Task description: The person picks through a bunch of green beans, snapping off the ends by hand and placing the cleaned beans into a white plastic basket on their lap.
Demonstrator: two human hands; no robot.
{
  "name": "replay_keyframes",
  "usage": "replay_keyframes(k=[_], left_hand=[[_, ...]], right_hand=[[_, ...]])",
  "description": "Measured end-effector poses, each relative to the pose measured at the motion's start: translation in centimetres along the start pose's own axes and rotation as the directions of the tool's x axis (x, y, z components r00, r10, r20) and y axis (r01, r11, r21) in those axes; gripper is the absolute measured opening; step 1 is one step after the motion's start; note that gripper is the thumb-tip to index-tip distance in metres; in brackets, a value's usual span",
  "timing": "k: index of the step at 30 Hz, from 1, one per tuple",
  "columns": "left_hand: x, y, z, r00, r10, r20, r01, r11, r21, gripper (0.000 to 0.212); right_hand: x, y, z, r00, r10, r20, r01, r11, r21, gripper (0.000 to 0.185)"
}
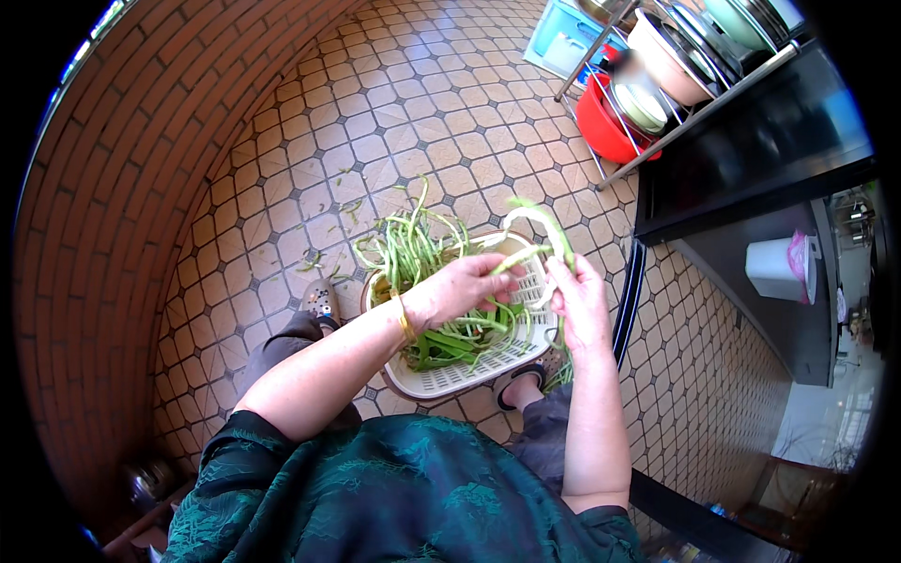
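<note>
My left hand [468, 288], with a gold bracelet at its wrist, reaches over a white plastic basket [429, 383] and grips one end of a long green bean [549, 222]. The bean loops up and bends back down into my right hand [581, 302], which pinches it beyond the basket's right rim. Part of the bean looks pale, and its top is blurred. A bundle of long beans [405, 243] lies across the basket's far left side. Broken bean pieces [447, 348] rest in the basket, partly hidden by my left hand and forearm.
Green scraps [313, 262] lie on the tiled floor [281, 169] beyond my left shoe [321, 299]. More beans [561, 373] are beside my right foot. A metal rack [704, 116] at the upper right holds basins, including a red basin [598, 130]. A brick wall [91, 232] curves along the left.
</note>
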State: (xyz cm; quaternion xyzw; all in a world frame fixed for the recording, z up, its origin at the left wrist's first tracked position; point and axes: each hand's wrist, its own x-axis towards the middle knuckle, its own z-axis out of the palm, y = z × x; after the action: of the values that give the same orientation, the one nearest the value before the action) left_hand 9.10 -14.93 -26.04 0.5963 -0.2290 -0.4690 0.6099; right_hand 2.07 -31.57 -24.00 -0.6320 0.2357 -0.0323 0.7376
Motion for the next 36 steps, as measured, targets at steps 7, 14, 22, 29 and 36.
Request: replay_keyframes(k=[7,14,22,29,36], left_hand=[[0.9,-0.6,-1.4,0.964,0.032,-0.265,-0.21,0.702,-0.681,0.024],[0.4,-0.7,-2.2,0.942,-0.052,-0.332,-0.272,0.462,-0.844,0.025],[0.5,-0.6,-0.9,0.968,0.104,-0.228,-0.217,0.804,-0.553,0.02],[0.3,-0.7,1.1,0.976,0.198,-0.092,-0.204,0.977,-0.066,0.028],[0.7,-3.3,2.4,0.946,0.321,-0.054,-0.256,0.837,0.483,0.03]], right_hand=[[-1.4,0.0,1.9,0.988,-0.015,0.152,0.067,0.936,-0.346,0.017],[-2.2,0.3,3.2,0.904,0.0,0.427,0.298,0.714,-0.633,0.02],[-0.4,0.0,0.1,0.998,0.033,0.05,-0.044,0.971,0.237,0.027],[-0.9,1.9,1.9,0.986,0.054,0.16,-0.082,0.981,0.177,0.035],[-0.7,2.3,2.3,0.982,-0.03,0.188,0.011,0.994,0.105,0.032]])
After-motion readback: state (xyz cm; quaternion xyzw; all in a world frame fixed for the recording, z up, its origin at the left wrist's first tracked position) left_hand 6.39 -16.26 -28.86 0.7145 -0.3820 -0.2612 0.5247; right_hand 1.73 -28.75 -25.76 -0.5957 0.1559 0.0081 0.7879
